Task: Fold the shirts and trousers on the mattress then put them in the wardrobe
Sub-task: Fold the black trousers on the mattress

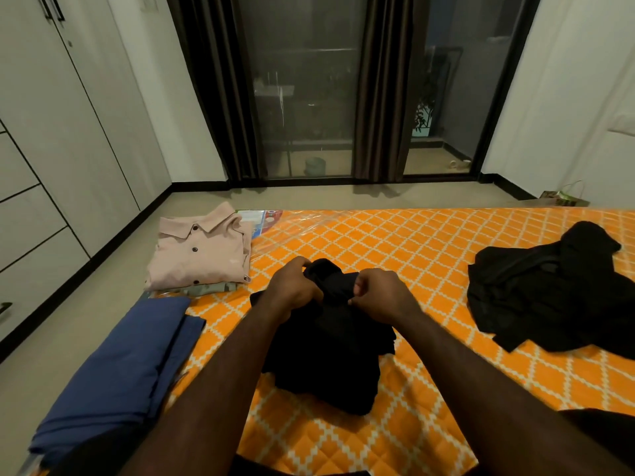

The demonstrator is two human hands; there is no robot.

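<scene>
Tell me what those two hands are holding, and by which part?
The left hand and the right hand both grip the middle black garment on the mattress, bunching its far edge.

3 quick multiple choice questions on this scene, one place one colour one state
1. The pink shirt lies: A at the far left corner of the mattress; B at its right edge; C in the middle.
2. The folded trousers at near left are: A white; B blue; C green.
3. The black garment in the middle is: A hanging; B lying untouched; C gripped by the left hand and right hand.
Key: A, it sits by the far left edge; B, the cloth is blue; C, fingers of both curl into it.
</scene>
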